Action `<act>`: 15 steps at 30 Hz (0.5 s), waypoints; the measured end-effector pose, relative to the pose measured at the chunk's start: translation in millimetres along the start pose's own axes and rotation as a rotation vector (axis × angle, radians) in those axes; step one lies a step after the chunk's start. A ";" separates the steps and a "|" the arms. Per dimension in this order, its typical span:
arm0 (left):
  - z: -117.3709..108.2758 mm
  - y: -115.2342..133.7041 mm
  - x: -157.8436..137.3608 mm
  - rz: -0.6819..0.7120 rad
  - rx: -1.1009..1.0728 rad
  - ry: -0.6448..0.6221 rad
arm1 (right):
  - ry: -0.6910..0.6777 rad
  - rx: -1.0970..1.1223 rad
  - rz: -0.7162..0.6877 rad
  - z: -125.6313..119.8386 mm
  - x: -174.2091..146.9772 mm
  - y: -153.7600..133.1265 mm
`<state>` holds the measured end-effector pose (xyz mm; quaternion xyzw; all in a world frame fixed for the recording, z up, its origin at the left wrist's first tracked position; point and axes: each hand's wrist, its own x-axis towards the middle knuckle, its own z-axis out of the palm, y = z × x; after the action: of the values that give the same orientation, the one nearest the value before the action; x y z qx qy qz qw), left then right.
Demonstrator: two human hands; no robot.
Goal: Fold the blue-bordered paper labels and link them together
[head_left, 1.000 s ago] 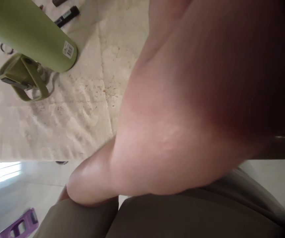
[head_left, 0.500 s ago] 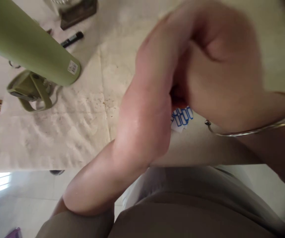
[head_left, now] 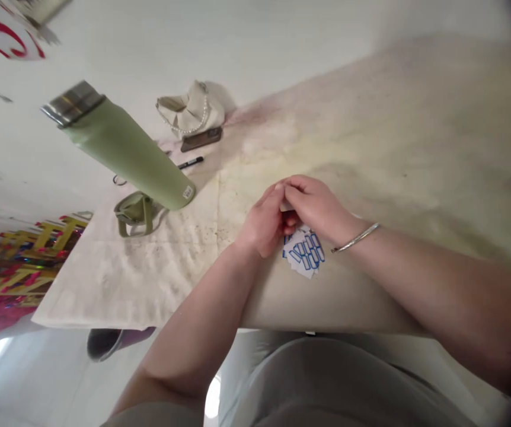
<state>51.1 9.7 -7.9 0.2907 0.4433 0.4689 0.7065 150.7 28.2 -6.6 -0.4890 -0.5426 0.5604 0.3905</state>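
Note:
Over the front part of the cloth-covered table (head_left: 184,284), my left hand (head_left: 262,224) and my right hand (head_left: 320,204) meet with thumbs and fingertips pressed together. Both are closed. A small pale edge shows between them, but the fingers hide most of it and I cannot make out what it is. A silver bangle (head_left: 355,238) circles my right wrist. Just below the hands, white paper pieces (head_left: 307,254) with blue-outlined rectangles lie in a loose, overlapping heap, partly covered by the fingers.
On the left stands a tall green bottle (head_left: 135,157) with a green strapped lid (head_left: 134,213) beside it. Behind are a black marker (head_left: 191,162), a phone (head_left: 202,139) and a cream pouch (head_left: 197,110) with a beaded strap. A bin (head_left: 108,343) sits below the table edge.
Both hands, raised close to the camera before, are now lower and farther from it, just above the paper pieces. More of the table and the whole bottle have come into view.

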 end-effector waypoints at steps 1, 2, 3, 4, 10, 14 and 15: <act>-4.9 2.0 3.5 0.008 0.006 -0.111 | 0.022 -0.003 0.004 -1.0 2.4 0.7; -10.2 4.7 6.9 -0.020 -0.006 -0.216 | 0.050 -0.039 -0.014 -2.1 4.9 1.5; -15.4 7.7 9.8 -0.072 -0.029 -0.292 | 0.076 -0.090 -0.056 -3.2 7.4 2.5; -20.3 10.8 12.2 -0.123 -0.063 -0.346 | 0.095 -0.141 -0.110 -4.1 9.7 3.6; -33.8 20.2 16.3 -0.222 -0.181 -0.413 | 0.002 -0.138 -0.152 -6.8 18.3 10.5; -34.0 20.4 15.3 -0.213 -0.163 -0.426 | -0.040 -0.069 -0.102 -6.3 18.8 11.9; -34.0 20.6 15.0 -0.210 -0.158 -0.431 | -0.040 -0.060 -0.094 -6.1 18.7 11.8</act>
<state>14.8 31.4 -11.1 0.2803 0.2719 0.3534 0.8501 153.7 46.4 -20.1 -0.4630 -0.5892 0.5346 0.3908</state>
